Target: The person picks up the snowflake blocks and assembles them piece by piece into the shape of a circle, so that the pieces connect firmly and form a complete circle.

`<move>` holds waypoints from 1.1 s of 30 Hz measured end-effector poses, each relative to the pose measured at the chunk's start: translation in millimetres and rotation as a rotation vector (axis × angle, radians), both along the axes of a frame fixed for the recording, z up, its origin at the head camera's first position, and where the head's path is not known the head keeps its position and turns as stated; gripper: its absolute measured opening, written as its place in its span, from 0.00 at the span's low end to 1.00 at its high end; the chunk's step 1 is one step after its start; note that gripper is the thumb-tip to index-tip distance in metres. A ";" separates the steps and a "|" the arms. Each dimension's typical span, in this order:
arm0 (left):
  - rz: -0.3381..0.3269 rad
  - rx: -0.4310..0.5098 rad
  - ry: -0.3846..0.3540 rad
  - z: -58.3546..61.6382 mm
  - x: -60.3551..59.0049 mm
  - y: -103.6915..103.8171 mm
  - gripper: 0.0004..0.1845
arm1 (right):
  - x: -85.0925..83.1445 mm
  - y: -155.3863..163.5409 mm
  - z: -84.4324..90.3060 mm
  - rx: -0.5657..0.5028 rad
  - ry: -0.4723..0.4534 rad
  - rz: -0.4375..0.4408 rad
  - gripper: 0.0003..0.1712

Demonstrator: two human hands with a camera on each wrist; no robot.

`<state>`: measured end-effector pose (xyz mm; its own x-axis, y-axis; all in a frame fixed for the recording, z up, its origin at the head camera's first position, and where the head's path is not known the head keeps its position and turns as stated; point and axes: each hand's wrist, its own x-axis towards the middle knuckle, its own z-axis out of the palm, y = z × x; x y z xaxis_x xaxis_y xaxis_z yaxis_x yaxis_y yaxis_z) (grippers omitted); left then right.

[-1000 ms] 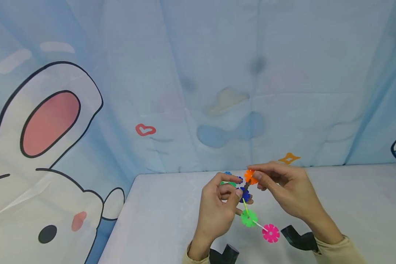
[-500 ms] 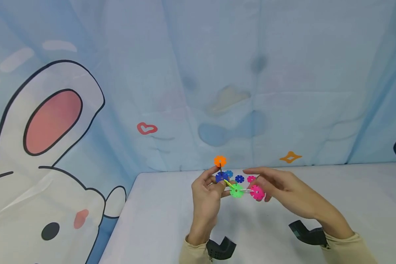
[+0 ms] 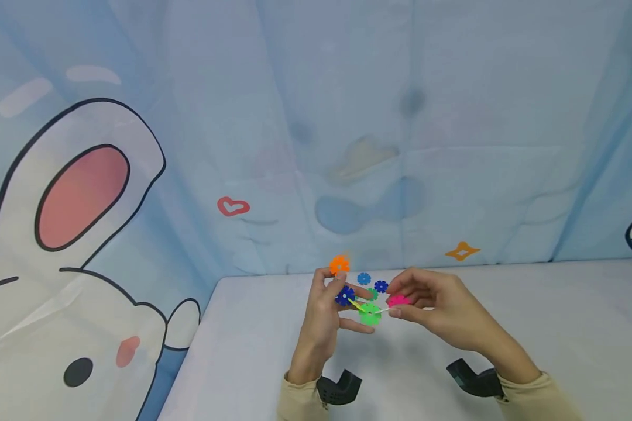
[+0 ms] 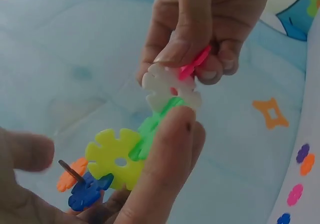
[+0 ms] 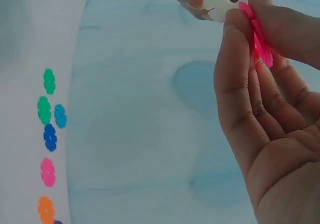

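A chain of plastic interlocking snowflake discs hangs between both hands. It includes an orange disc (image 3: 339, 265), a brown disc (image 4: 71, 171), a dark blue disc (image 3: 345, 296), a yellow disc (image 4: 114, 156), a green disc (image 3: 370, 314), a white disc (image 4: 167, 89) and a pink disc (image 3: 398, 300). My left hand (image 3: 316, 327) holds the blue-yellow end among its fingers; its thumb (image 4: 27, 151) appears apart from the orange disc in the left wrist view. At the other end, my right hand (image 3: 442, 307) pinches the joint of the white and pink discs between thumb and fingertips.
Loose snowflake discs lie on the white table (image 3: 253, 345) beyond the hands, among them a light blue disc (image 3: 364, 279), a dark blue one (image 3: 381, 286) and a pink one (image 5: 48, 172). Behind the table hangs a blue cartoon curtain (image 3: 295, 146).
The right hand has let go of the orange disc and now pinches the pink-white end. The left hand has moved left with the chain, and its thumb has shifted up from the blue disc.
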<state>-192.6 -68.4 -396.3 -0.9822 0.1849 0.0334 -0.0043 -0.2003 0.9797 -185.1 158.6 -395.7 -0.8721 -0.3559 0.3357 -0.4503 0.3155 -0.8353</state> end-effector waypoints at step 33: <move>0.030 0.206 0.027 3.2 -7.4 -20.8 0.12 | -76.4 -61.2 -130.2 0.578 0.274 -0.059 0.33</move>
<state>-200.0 -89.2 -393.1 -0.9855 0.1418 0.0934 0.0301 -0.3956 0.9179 -261.4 97.5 -525.9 -0.8056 -0.5000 0.3177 -0.5913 0.7115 -0.3795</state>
